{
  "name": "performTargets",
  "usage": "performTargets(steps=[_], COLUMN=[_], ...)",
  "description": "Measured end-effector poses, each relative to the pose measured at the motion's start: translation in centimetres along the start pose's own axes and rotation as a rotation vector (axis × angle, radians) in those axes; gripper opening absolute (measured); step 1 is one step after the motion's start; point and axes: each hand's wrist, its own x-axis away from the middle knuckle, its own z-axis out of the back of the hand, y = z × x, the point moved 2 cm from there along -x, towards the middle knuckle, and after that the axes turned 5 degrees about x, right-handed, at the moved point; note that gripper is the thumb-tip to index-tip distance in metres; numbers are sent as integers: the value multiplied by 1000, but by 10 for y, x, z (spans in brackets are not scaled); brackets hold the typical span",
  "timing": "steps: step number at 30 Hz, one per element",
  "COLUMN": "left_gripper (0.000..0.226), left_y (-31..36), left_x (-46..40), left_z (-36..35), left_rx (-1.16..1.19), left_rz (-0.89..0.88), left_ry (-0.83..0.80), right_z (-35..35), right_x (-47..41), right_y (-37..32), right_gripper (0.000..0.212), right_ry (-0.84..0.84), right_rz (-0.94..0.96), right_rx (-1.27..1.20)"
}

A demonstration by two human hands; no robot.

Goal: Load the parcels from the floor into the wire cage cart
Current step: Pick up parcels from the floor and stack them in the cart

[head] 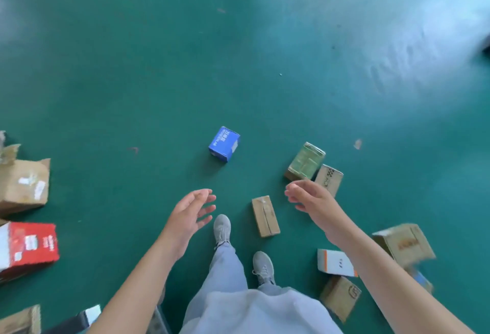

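- Nearest the person, by the right leg, lie a brown carton (339, 297) and a white-and-orange box (335, 262) on the green floor (132, 68); a larger tan carton (404, 243) sits just beyond them, partly behind the right forearm.
- At the bottom left edge of the view are a brown carton corner (22, 320) and, above it, a red-and-white box (29, 247) with a big brown parcel (23, 186) behind it.
- Two grey shoes stand on the floor, the left shoe (222, 227) forward.
- The left hand (189, 215) hangs in the air, fingers spread and relaxed, holding nothing.
- The right hand (309, 197) is likewise empty, fingers loosely apart, above the floor.
- Between the hands lies a narrow taped brown box (265, 215).
- Past the right hand a green-printed box (305, 161) touches a small brown box (328, 178).
- Farthest out, alone, sits a blue box (224, 143).
- No wire cage cart is in view.
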Motion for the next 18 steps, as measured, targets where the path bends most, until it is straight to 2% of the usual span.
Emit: performTargets(steps=[6,12,18], left_gripper=[26,25,24], left_y=[43,77,76], left_x=[-88,-162,-220], left_z=[-33,-79,-142], left_rx=[-174,-367,-522], left_rz=[110,128,164], left_ry=[-144,-297,-385], right_z=[1,11,44], right_x=[-37,-76,-116], right_y=[-13,-20,4], right_gripper=[21,20,17], right_ry=[148,243,315], right_rz=[-154,-234,-287], right_rx=[-54,-90,-159])
